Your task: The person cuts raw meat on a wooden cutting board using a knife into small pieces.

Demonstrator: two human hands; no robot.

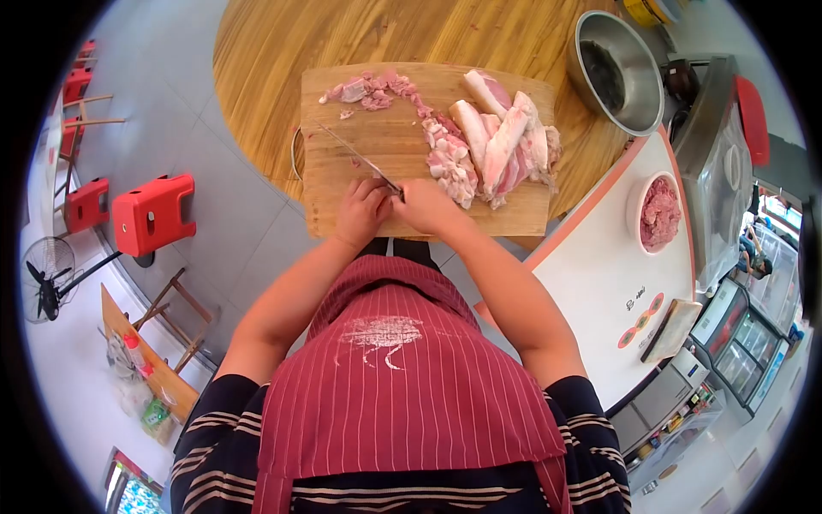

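At the near edge of the board, the left hand rests with fingers curled just beside the knife; whether they touch it or pinch something is hard to tell. The blade's long axis slants from the right hand toward the board's far left. The right fingers are closed round the handle. That hand is nearer the meat, which lies beyond it and rightward, its long cuts pointing mostly away from the body.
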